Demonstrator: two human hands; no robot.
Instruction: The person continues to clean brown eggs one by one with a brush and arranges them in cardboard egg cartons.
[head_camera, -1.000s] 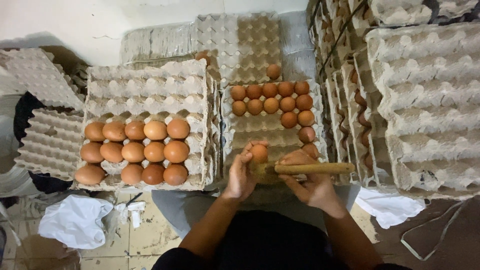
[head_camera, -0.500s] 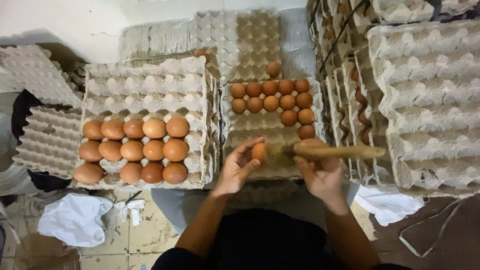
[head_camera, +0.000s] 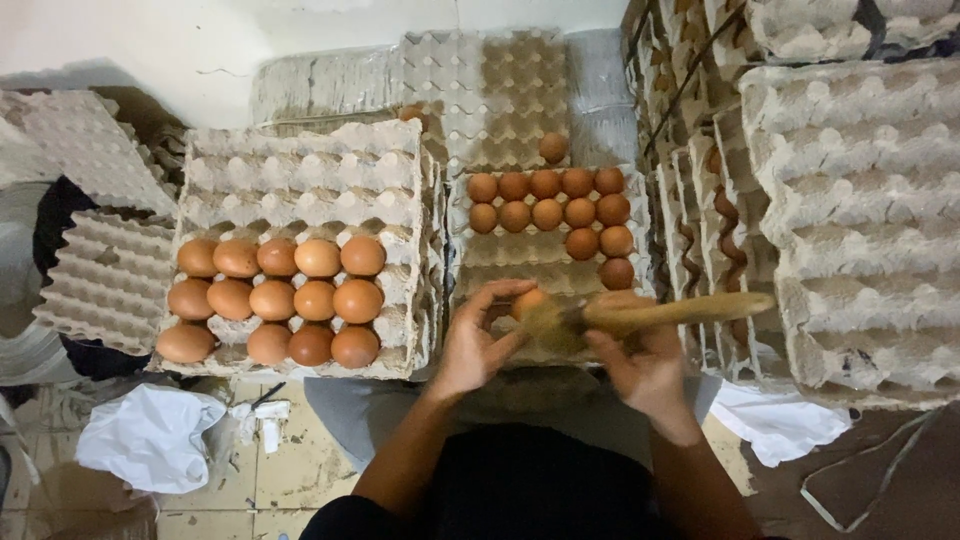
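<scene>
1. Far left: stacked grey moulded-pulp egg trays (head_camera: 105, 275), dimpled and tilted, crowding the left edge; below them a crumpled white plastic bag (head_camera: 150, 435) on the worn tiled floor (head_camera: 290, 470), with little bare floor left beside it.
2. Left of centre: a grey pulp tray half filled with brown eggs (head_camera: 300, 215), three rows of smooth oval shells at its near side, bare cups behind; its near rim just beside the left hand.
3. Centre: left hand (head_camera: 478, 345), fingers curled and pinching a single brown egg (head_camera: 527, 300), held just above the near edge of the middle pulp tray (head_camera: 500, 260).
4. Pressed against that egg: the bristled head of a long wooden-handled brush (head_camera: 640, 315), handle running rightward and level.
5. Right of centre: right hand (head_camera: 645, 365), fingers wrapped tight round the brush handle, close to the left hand.
6. Behind the hands: a cluster of brown eggs (head_camera: 560, 205) in the middle tray's far rows, near rows bare.
7. Further back: empty pulp trays (head_camera: 480, 90) against the pale wall, closing off the far side.
8. Right: tall stacks of rough grey pulp trays (head_camera: 860, 220), walling in the right side; brush tip just short of them.
9. Below right: white crumpled cloth (head_camera: 775, 420) beside the right forearm.
</scene>
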